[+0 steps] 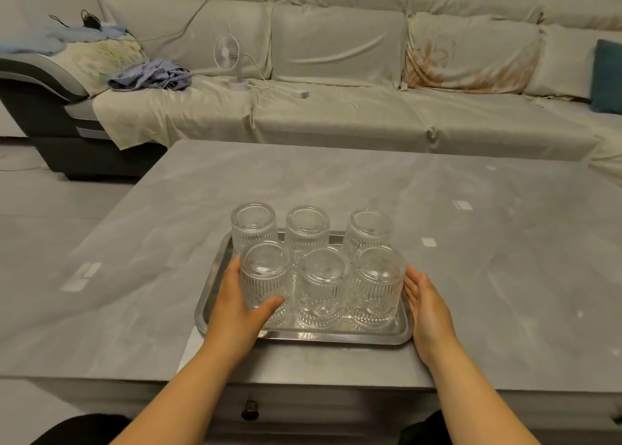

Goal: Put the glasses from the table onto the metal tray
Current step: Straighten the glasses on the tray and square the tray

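Observation:
Several clear ribbed glasses stand upside down in two rows on the metal tray (336,336), which lies near the front edge of the grey table (471,242). My left hand (237,305) wraps the front left glass (266,273), thumb across its near side. The front middle glass (323,286) and the front right glass (378,283) stand free. My right hand (427,305) is flat and open just right of the tray, fingers close to the front right glass; I cannot tell whether it touches.
A covered sofa (336,114) runs behind the table, with a small white fan (232,61) and crumpled striped cloth (151,74) on it. A drawer knob (249,409) shows under the table's front edge.

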`<state>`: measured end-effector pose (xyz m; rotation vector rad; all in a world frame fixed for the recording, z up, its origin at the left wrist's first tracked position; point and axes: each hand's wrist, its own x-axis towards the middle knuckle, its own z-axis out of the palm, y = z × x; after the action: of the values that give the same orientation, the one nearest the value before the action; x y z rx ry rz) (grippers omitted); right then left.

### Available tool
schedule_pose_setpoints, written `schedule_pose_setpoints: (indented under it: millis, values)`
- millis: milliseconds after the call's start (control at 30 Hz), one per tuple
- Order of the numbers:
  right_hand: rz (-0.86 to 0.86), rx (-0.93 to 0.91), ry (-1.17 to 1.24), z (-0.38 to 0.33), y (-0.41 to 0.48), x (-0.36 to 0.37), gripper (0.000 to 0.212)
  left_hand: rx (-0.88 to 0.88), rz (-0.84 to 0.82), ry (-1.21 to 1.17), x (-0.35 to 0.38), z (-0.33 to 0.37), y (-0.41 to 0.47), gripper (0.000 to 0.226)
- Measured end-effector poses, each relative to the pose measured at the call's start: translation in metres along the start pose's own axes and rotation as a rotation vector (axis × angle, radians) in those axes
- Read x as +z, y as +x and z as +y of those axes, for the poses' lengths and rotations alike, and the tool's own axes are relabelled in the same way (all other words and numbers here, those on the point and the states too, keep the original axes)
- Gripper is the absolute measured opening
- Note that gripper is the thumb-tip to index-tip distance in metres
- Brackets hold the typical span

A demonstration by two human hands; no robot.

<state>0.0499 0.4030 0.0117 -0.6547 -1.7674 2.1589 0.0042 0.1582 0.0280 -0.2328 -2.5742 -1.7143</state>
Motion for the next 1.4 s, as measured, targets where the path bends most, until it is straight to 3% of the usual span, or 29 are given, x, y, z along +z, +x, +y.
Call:
schedule_pose_setpoints:
  millis: [167,333,433,567,767,1167,1400]
  values:
    - [0.017,-0.015,0.002,0.002,0.002,-0.001,0.045,-0.018,-0.047,-0.027,-0.012,-0.003,0.0,0.084]
    - [0.016,-0.044,-0.003,0.003,0.003,-0.002,0.044,-0.04,0.138,-0.093,-0.041,-0.008,0.02,0.056]
    - [0.023,-0.054,-0.012,0.004,0.003,-0.002,0.044,-0.118,0.156,-0.147,-0.05,-0.007,0.042,0.051]
    - [0.023,-0.05,-0.012,0.005,0.003,-0.003,0.044,-0.209,0.051,-0.222,-0.044,-0.004,0.064,0.049]
    - [0.017,-0.055,-0.033,0.005,0.005,-0.003,0.042,-0.193,-0.112,-0.291,-0.027,0.009,0.079,0.047]
    - [0.015,-0.072,-0.075,0.008,0.004,-0.001,0.041,-0.246,-0.262,-0.307,-0.024,0.015,0.094,0.025]
    - [0.032,-0.079,-0.098,0.009,0.003,0.001,0.036,-0.283,-0.281,-0.268,-0.027,0.019,0.094,0.033]
